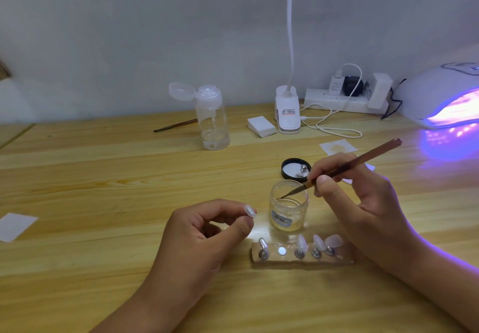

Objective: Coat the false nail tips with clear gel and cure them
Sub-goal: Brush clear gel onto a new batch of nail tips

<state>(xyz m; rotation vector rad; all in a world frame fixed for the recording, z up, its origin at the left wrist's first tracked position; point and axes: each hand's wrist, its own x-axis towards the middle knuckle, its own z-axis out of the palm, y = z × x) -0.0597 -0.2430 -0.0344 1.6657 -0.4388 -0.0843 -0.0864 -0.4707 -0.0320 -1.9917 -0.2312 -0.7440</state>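
1. My left hand (207, 231) pinches one nail tip (250, 210) between thumb and forefinger, just left of the gel jar (289, 213).
2. My right hand (363, 198) grips the brush (350, 164) like a pen, with its bristles inside the open jar.
3. Three more tips (302, 242) stand on the holder strip (285, 261) before the jar. The curing lamp (440, 91) glows violet, far right.

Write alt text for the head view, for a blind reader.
The right hand dips a brown-handled brush into an open clear jar of gel while the left hand pinches a translucent false nail tip. A white curing lamp glows purple.
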